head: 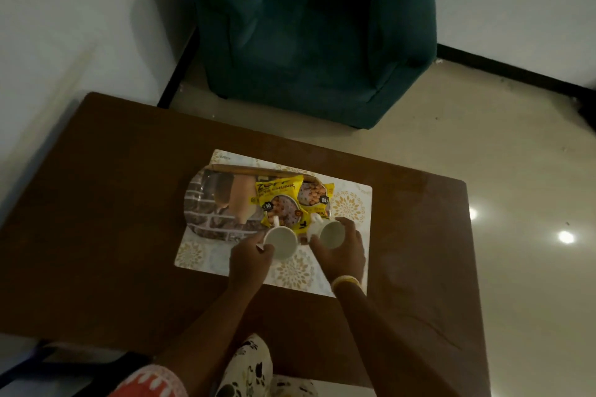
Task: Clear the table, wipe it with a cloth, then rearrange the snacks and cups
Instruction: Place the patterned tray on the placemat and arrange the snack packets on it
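Cups: 2 white ones, both held at the near edge of a tray, side by side and just apart, mouths open to the head camera. Left cup (281, 241) sits in the left hand (250, 263), fingers and thumb curled round its near wall; its handle points away toward the snacks. Right cup (330, 233) tilted slightly, the right hand (342, 255) wrapped over its right side and rim, so each grip is closed on its own cup. A pale bangle (345, 281) circles the right wrist. Cannot tell whether either cup base touches the tray or hangs just above it. Snack packets: 2 yellow ones, the nearer (280, 203) lying partly over the farther (316, 198), both on the right half of the tray, just beyond the cups. Tray (206, 203) is oval with a brick-pattern print, resting on a white placemat (350, 206) with gold floral motifs. Placemat lies about mid brown worktop (113, 203). Beyond the worktop, a dark teal armchair (316, 26) stands on a pale glossy floor (516, 155) against a white wall.
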`<state>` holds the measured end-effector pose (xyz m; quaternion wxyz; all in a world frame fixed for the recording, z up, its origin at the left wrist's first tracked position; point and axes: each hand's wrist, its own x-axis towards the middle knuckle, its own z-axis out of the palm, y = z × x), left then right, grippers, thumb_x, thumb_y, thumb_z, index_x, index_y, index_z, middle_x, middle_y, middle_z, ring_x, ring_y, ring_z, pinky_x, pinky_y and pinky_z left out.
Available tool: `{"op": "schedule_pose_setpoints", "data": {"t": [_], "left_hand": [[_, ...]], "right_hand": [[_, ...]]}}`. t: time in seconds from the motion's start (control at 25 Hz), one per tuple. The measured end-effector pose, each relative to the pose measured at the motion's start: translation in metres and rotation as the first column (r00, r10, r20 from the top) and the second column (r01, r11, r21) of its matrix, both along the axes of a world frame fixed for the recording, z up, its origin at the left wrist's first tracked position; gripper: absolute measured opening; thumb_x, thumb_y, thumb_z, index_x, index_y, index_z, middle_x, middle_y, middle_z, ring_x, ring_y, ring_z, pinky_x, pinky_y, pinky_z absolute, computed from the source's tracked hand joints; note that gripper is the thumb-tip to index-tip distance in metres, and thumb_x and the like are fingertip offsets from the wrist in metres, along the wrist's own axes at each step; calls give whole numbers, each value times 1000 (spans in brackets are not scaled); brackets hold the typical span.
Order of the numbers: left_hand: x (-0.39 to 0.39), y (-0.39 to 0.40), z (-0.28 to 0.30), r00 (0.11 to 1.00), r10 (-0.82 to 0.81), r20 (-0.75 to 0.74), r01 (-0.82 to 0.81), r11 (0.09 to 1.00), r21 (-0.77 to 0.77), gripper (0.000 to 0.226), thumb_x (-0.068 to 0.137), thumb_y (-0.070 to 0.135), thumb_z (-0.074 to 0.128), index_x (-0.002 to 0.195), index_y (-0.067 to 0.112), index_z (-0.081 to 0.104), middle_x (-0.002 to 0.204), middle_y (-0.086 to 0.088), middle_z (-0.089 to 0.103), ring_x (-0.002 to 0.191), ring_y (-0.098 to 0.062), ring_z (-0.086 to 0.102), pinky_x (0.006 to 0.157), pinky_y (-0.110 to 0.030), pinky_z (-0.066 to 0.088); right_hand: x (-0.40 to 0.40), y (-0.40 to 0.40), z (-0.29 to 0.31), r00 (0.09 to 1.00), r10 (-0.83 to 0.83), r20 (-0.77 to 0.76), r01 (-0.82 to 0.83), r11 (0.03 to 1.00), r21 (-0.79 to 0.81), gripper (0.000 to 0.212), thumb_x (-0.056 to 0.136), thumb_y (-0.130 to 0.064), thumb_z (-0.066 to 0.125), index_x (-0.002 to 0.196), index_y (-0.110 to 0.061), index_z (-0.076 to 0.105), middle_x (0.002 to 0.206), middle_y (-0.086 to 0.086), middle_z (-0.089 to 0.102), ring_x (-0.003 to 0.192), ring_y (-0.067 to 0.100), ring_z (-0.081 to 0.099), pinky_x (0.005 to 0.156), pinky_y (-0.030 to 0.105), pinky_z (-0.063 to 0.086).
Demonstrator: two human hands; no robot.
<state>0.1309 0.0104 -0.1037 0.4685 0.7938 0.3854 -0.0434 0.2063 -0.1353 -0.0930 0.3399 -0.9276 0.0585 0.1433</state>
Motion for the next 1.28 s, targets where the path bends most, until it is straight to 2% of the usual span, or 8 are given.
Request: {"op": "schedule_pose_setpoints", "data": {"t": [0.2,0.44,0.72,0.92,1.0,1.08,1.2,1.28], "left_hand": [[-9,100,-1,998,50,-38,-47,996,72,36,88,7,56,124,4,61,100,-21,69,83,-33,68,70,-38,56],[-7,162,-33,994,78,-78,-79,997,-11,37,87,5,57,124,7,61,108,-19,68,88,-36,68,76,-49,57],[4,185,-59,995,25,-98,-36,993,-108,39,90,8,57,129,7,56,111,-21,67,92,-34,69,79,-50,57],[12,184,-59,983,-42,-179,-8,963,-268,42,94,16,55,135,13,49,112,-19,65,91,-29,68,64,-42,59],[12,183,-54,972,-91,-219,17,948,-319,46,94,34,54,135,16,46,117,-15,62,90,-25,64,57,-32,52],[8,181,-53,975,-16,-220,-32,977,-210,55,90,50,50,128,10,49,124,-16,55,103,-29,55,70,-32,43],[10,183,-56,957,54,-283,-90,989,-115,56,92,42,52,136,9,42,134,-21,41,119,-34,43,79,-35,35],[15,187,-63,954,54,-295,-114,975,-193,67,84,43,63,138,11,39,136,-19,42,118,-34,47,83,-37,44]], "right_hand": [[11,104,10,963,262,59,-261,965,-25,66,66,-53,75,114,-21,45,114,8,50,94,30,59,69,37,51],[33,185,-19,987,133,-91,-144,980,-135,72,71,-60,67,120,-14,43,117,12,56,107,35,58,78,38,45],[46,216,-46,969,191,-156,-227,939,-259,78,68,-66,69,118,-13,40,116,16,61,105,36,62,72,35,44],[56,224,-47,953,226,-202,-276,921,-274,91,64,-73,66,127,-15,34,124,15,48,107,38,58,72,39,46],[53,212,-39,970,183,-159,-223,930,-293,94,68,-75,59,134,-15,30,129,17,40,106,41,57,68,37,41],[51,189,-33,989,148,-8,-143,942,-303,86,74,-69,56,133,-11,34,126,18,39,103,40,56,67,36,40],[64,143,-31,984,16,175,35,958,-285,61,84,-54,55,122,-7,44,117,16,43,101,37,53,74,39,44],[79,112,-42,980,-108,167,158,933,-324,57,86,-52,52,123,-8,48,119,19,44,105,39,50,85,44,43]]}}
